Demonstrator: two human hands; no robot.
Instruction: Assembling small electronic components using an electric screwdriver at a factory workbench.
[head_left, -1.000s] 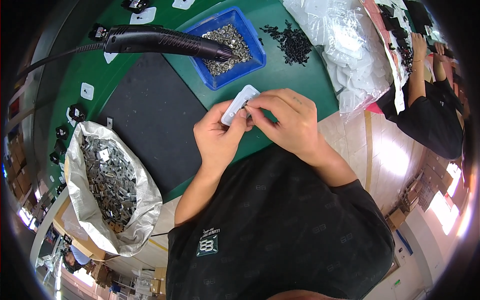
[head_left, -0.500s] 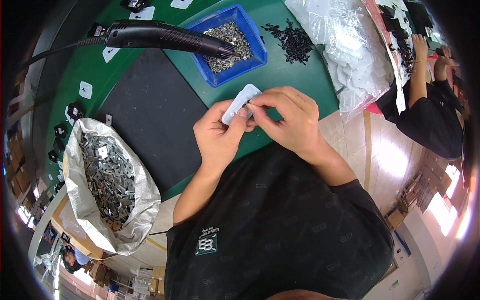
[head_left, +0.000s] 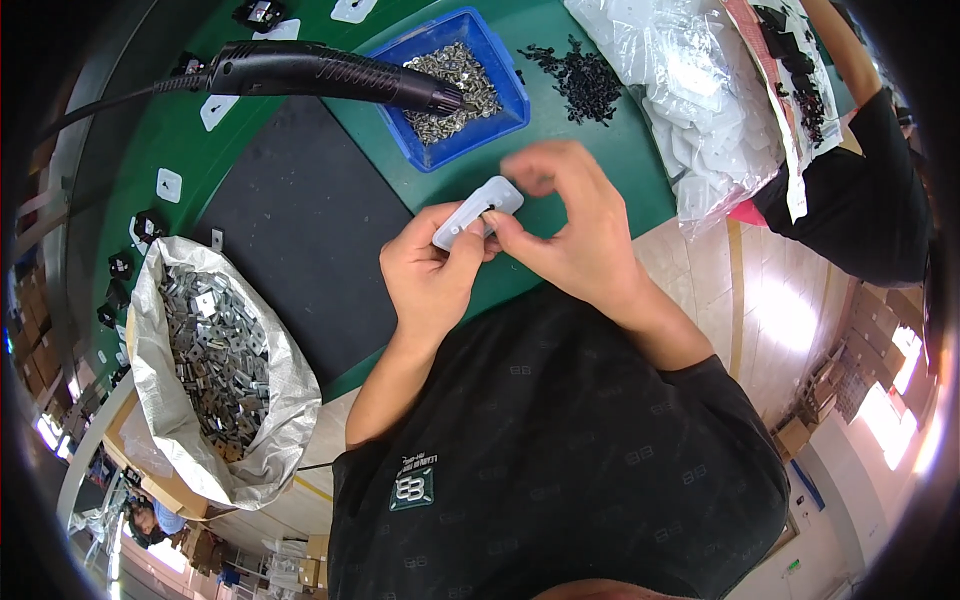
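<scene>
My left hand point(head_left: 432, 268) grips a small white plastic plate point(head_left: 478, 210) with a slot in it, holding it above the green table's near edge. My right hand point(head_left: 567, 222) pinches the same plate from the right, thumb and forefinger at its middle, the other fingers curled above it. Whether a small part sits between those fingertips is too small to tell. Just beyond the hands stands a blue bin point(head_left: 452, 82) of small metal screws, with a black powered screwdriver point(head_left: 330, 75) hanging over it.
A black mat point(head_left: 300, 220) lies left of the hands on the green table point(head_left: 590, 150). A silver bag point(head_left: 215, 370) of metal brackets stands at the left. A heap of black parts point(head_left: 585, 78) and clear bags of white pieces point(head_left: 700, 90) lie behind. Another person point(head_left: 860, 190) works at the right.
Both hands stay on the white plate. My right hand has opened slightly, its fingers lifting off the plate's far end, and the plate now shows more.
</scene>
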